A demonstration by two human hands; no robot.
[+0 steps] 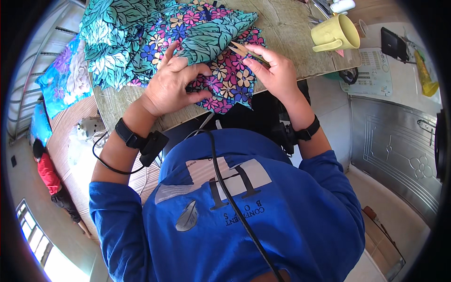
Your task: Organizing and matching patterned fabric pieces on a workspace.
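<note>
My left hand [174,81] rests on a pile of printed fabric, its thumb and index finger apart in a curve and another finger raised. Beside its fingers lies a folded part of teal leaf-print fabric [213,38]. Below that, flower-print fabric [230,80] in pink, purple and cream hangs over the table's near edge. In my right hand [275,70] is a pair of small thread snips [241,50]. Their blades point left over the fabric, parted at the tips. Whether they touch the cloth, I cannot tell.
A yellow mug-like container [336,34] lies on its side on the wooden table [300,51]. Behind it are tools and a white bottle [342,5]. A sewing machine's control panel [369,73] stands at the right. Far left, a person in red [48,174] is near blue floral fabric [58,80].
</note>
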